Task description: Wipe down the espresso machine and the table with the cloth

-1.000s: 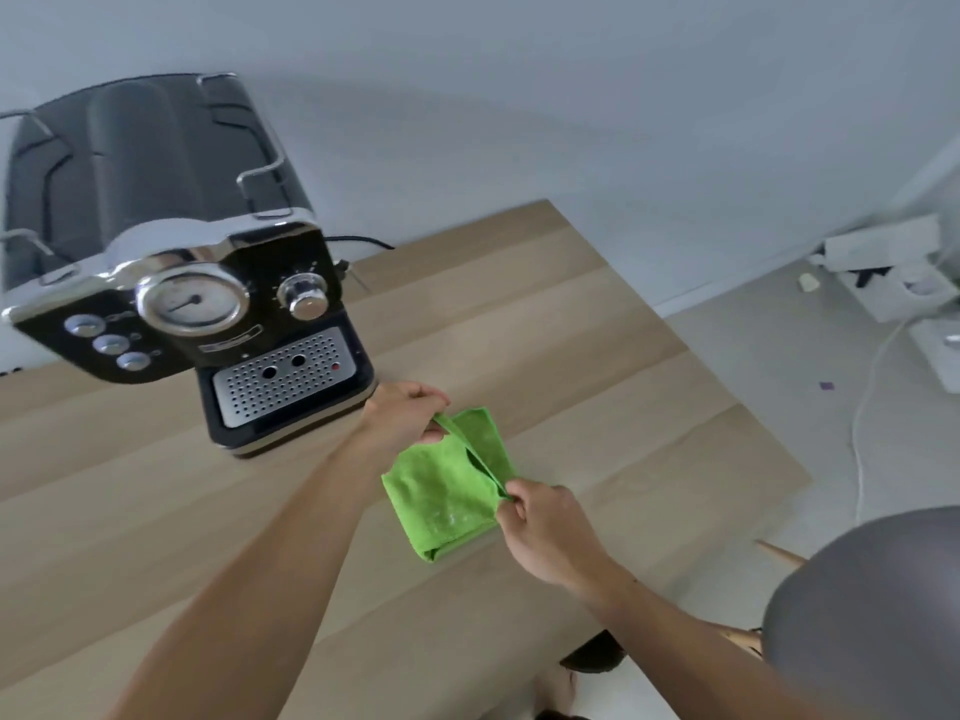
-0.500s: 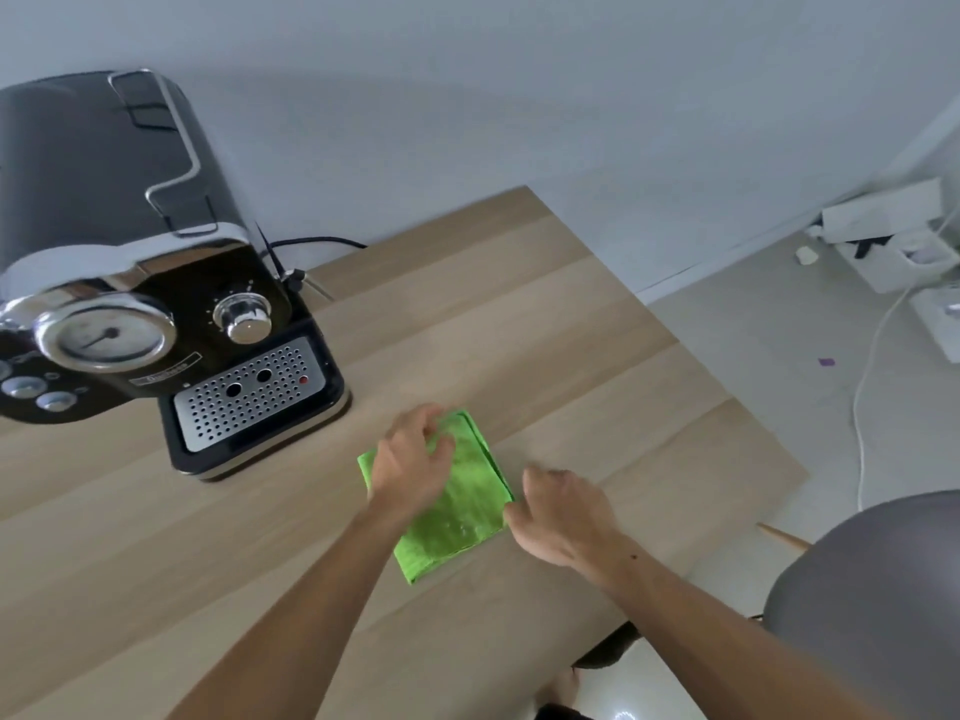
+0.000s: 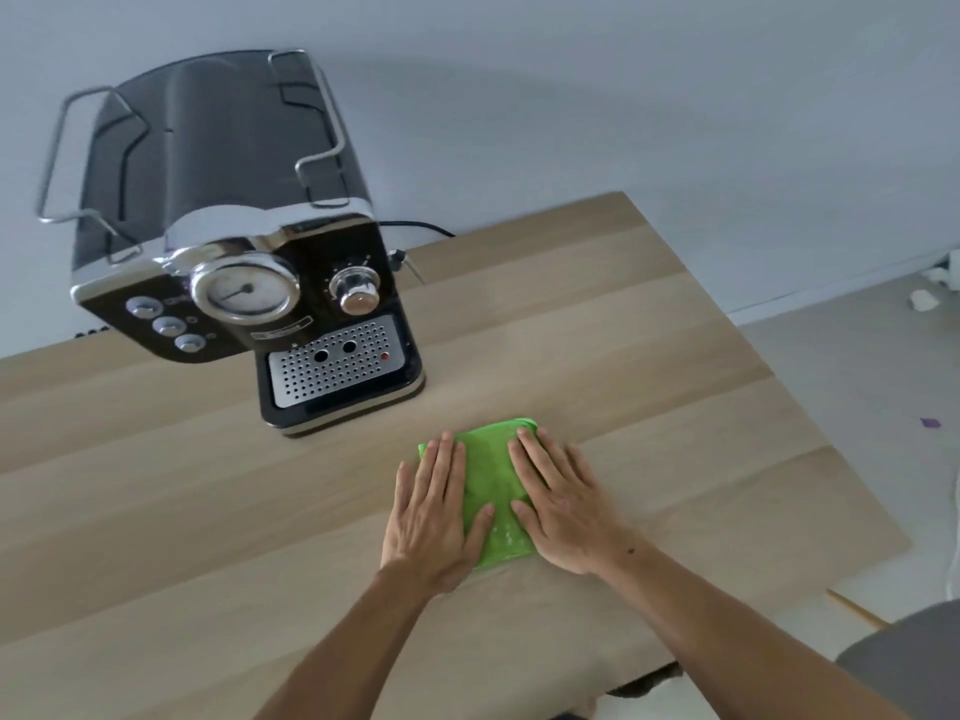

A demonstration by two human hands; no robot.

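Observation:
A folded green cloth (image 3: 491, 478) lies flat on the light wooden table (image 3: 649, 387), just in front and to the right of the black and chrome espresso machine (image 3: 249, 283). My left hand (image 3: 434, 511) rests palm down on the cloth's left side. My right hand (image 3: 563, 504) lies palm down on its right side. Both hands have straight, slightly spread fingers and grip nothing. The machine stands at the table's back left, its drip tray (image 3: 337, 366) facing me.
A black power cord (image 3: 421, 228) runs from behind the machine along the wall. The table's right edge falls off to a grey floor with small scraps (image 3: 922, 301). A grey chair seat (image 3: 914, 662) sits at the lower right.
Both hands let go of the cloth's pinched fold and flattened onto it. The cloth now lies folded flat under both palms. The view has swung left, bringing the machine nearer the centre.

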